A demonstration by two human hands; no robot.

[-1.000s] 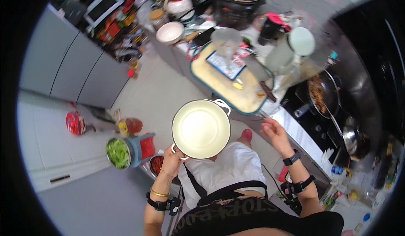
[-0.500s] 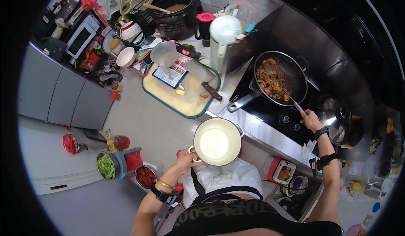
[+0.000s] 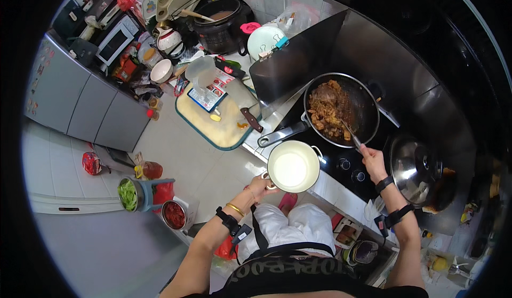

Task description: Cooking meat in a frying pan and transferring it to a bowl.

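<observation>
My left hand (image 3: pixel 261 188) is closed around one handle of a cream two-handled pot (image 3: pixel 293 166), held out at the stove's front edge. Nothing shows inside the pot. My right hand (image 3: pixel 375 163) grips the handle of a spatula (image 3: pixel 356 140), whose far end is in the food. Browned, chopped food (image 3: pixel 328 109) lies mostly along the left side of a dark frying pan (image 3: pixel 368 109) on the black stovetop. The frying pan's handle (image 3: pixel 282 136) points left, just above the pot. Most of the spatula's blade is hidden in the food.
A shiny domed lid (image 3: pixel 413 162) rests right of my right hand. Left of the stove lie a cutting board (image 3: pixel 200 130) and a knife with a brown handle (image 3: pixel 252 120). Behind stands a black cooker (image 3: pixel 216 34). Bowls of green vegetables (image 3: pixel 128 194) and red food (image 3: pixel 175 214) are lower left.
The cream pot has moved right and up, toward the stove and frying pan. My right hand and spatula have shifted left in view, and the food is gathered differently in the pan.
</observation>
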